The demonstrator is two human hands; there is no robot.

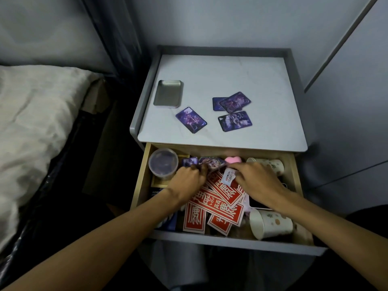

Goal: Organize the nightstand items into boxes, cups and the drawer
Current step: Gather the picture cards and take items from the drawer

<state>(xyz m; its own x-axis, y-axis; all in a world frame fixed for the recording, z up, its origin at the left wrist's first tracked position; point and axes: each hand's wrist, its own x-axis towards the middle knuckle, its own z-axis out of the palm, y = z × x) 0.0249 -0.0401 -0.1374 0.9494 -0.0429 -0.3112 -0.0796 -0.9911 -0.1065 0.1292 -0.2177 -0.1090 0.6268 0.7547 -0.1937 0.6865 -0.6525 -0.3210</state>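
A fan of purple cards [210, 162] sits at the back of the open drawer [295, 181], in the middle of the frame, and both hands meet on it. The left hand [186, 179] has its fingers curled round the fan's left end, probably to square the cards into one stack. The right hand [258, 181] reaches its fingertips to the fan's right end, but I cannot tell whether it pinches or only steadies. Just by its thumb lies a small white sachet [230, 175] with red print starting "W"; the rest is too small to read. Lower down, red cards [216, 198] bear white seal-style characters. Paper cups [270, 224] lie on their sides at the drawer's right, and a lidded clear tub [163, 163] stands at its left. Higher in the frame, loose cards [191, 120] and an open tin [168, 93], probably their box, lie on the worktop [231, 76].
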